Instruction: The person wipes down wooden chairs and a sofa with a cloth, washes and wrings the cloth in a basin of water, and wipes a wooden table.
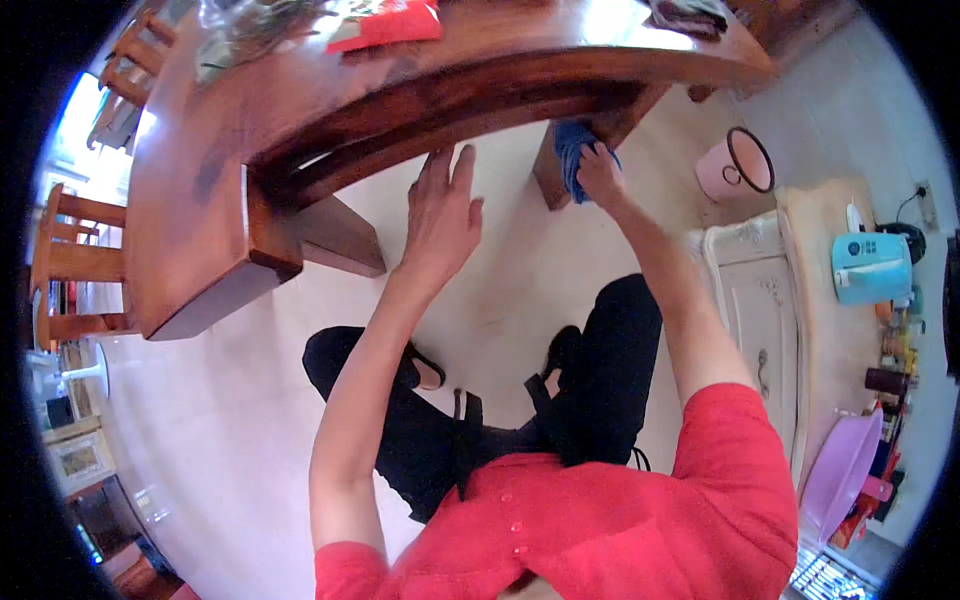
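My right hand (602,178) is closed on a blue cloth (572,160), which lies against the right leg of a brown wooden table (200,190). The cloth covers part of that leg. My left hand (442,212) is held out under the table's near edge, its fingers stretched and nothing in them. Its fingertips come close to the lower rail of the table (400,135); whether they touch it I cannot tell.
A red packet (385,25) and a dark folded cloth (690,16) lie on the tabletop. A pink bucket (735,168) stands on the floor at right. Beside me is a pale cabinet (752,320) carrying a blue appliance (872,268) and a purple basin (840,475). Wooden chairs (85,262) stand left.
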Demonstrator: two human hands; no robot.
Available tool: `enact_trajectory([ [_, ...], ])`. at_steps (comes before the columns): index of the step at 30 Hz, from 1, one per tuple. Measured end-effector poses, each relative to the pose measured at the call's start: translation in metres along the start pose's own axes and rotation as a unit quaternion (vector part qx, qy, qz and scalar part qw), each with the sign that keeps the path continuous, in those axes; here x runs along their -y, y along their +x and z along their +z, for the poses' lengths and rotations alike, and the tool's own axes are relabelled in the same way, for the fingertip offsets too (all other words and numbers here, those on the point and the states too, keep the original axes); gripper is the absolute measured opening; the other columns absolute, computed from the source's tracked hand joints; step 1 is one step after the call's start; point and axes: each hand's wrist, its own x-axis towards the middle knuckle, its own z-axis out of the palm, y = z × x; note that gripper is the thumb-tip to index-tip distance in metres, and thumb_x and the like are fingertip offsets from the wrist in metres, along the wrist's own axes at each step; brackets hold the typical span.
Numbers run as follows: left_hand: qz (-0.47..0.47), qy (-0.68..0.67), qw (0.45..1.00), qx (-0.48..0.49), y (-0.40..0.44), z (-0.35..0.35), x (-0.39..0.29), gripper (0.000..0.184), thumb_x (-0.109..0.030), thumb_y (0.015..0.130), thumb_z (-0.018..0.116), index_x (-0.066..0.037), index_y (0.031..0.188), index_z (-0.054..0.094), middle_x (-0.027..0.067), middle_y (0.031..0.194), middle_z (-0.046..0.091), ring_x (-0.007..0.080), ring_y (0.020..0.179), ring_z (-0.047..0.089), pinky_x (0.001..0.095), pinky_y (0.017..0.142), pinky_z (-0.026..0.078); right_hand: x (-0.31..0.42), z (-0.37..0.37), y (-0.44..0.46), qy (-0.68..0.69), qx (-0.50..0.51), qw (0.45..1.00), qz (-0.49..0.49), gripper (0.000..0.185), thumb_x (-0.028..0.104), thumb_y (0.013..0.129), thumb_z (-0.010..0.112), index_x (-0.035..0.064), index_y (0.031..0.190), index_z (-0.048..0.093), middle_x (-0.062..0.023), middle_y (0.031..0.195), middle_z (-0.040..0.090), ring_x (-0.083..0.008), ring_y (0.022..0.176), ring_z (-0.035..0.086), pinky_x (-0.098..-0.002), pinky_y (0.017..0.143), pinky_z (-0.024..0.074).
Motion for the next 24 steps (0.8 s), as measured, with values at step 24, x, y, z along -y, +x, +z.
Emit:
enact_trajectory([
  [24, -0.121, -0.319, 0.916, -0.211, -0.043, -0.058, -0.012, 0.042, 0.004, 0.078, 0.050, 0.000, 0.119, 0.044, 0.0143, 0.117, 0.051, 0.0235, 0.105, 0.053, 0.0311, 0.079, 0.048, -0.014, -0.257, -0.025, 0.977, -0.134, -0.122, 0.113, 0.025, 0.006, 0.083, 0.048, -0.0018, 0.107, 0.049, -0.0164, 0.111, 0.054, -0.0280, 0.104, 0.051, -0.0469, 0.098, 0.0342],
])
